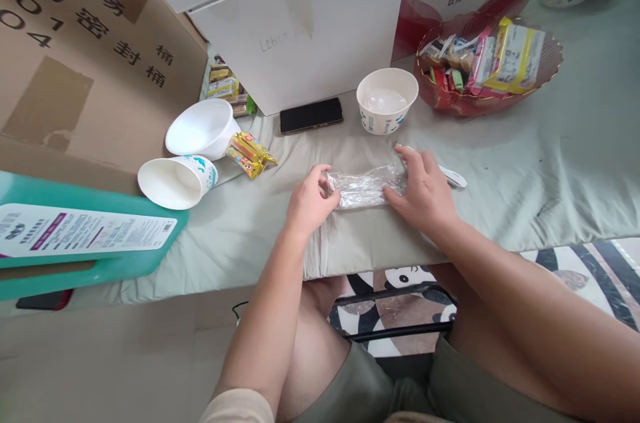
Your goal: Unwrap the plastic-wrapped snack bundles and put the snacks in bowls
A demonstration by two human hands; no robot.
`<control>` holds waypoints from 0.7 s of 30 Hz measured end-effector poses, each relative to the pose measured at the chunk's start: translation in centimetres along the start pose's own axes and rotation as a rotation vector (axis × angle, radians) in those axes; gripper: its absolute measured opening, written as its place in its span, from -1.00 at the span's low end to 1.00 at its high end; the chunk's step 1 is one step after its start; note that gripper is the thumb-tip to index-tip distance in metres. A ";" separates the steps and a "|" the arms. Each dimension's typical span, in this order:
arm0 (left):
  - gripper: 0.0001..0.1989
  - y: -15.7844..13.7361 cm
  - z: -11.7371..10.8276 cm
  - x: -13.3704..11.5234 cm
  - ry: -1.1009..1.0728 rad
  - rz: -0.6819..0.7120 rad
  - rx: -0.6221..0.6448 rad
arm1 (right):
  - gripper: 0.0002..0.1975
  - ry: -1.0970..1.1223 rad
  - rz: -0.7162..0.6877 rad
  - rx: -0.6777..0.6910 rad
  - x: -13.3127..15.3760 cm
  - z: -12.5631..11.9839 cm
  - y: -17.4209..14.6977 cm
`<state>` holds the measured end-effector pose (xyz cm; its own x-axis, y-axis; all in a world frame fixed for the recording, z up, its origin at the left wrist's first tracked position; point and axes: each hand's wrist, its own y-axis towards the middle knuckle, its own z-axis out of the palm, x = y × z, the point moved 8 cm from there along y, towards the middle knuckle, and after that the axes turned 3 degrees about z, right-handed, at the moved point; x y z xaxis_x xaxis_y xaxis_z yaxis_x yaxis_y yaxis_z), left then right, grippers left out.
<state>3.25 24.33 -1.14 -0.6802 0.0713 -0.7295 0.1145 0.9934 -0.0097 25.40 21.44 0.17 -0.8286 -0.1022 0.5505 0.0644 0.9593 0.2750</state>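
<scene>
A crumpled clear plastic bag (367, 188) lies stretched sideways on the cloth-covered table in front of me. My left hand (313, 200) has its left end between thumb and curled fingers. At the opposite end, my right hand (423, 190) grips the plastic, thumb at the near edge and fingers at the far edge. Partly hidden behind the right hand is a slim white object (453, 176), its kind unclear. Beyond the plastic stands a white paper bowl (387, 122) with something clear inside.
A black phone (311, 116) lies before a white box (320, 30). Leftward are a white bowl (200, 128), a tipped paper cup (173, 183), a yellow snack packet (251, 155), a green jug (165, 250) and a cardboard box (100, 90). A red basket (465, 103) holds snacks.
</scene>
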 end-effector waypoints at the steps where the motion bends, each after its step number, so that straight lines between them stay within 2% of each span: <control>1: -0.51 -0.1 -0.2 -0.3 0.056 0.027 -0.020 | -0.44 -0.035 -0.019 -0.051 0.3 -0.5 -0.1; 4: -0.51 -0.3 -0.8 -1.3 0.135 0.134 -0.093 | -0.66 -0.035 -0.155 -0.109 2.1 -1.3 -0.5; 7: -0.65 -0.5 -0.3 -1.9 0.149 0.234 -0.077 | -0.69 0.019 -0.393 0.066 4.6 0.0 -1.6; 9: -0.71 -0.5 0.2 -1.7 0.177 0.241 -0.050 | -0.65 -0.008 -0.447 0.196 5.1 1.4 -2.3; 12: -0.77 -0.3 0.2 -0.7 0.213 0.160 -0.066 | -0.55 -0.072 -0.396 0.277 4.5 2.6 -2.5; 17: -0.78 0.0 -1.8 -0.5 0.060 0.127 -0.256 | -0.76 -0.053 -0.327 0.271 3.8 2.3 -1.8; 19: -0.77 0.1 -2.6 -0.3 -0.032 0.102 -0.318 | -0.77 0.049 -0.258 0.261 3.5 1.6 -1.3; 21: -0.78 0.1 -3.0 0.0 -0.142 0.062 -0.344 | -0.80 0.279 -0.128 0.264 2.9 1.0 -0.7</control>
<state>1.08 24.73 0.89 -0.5696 0.1427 -0.8094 -0.1142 0.9615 0.2499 22.42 20.75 0.78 -0.6351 -0.2585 0.7279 -0.2047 0.9650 0.1640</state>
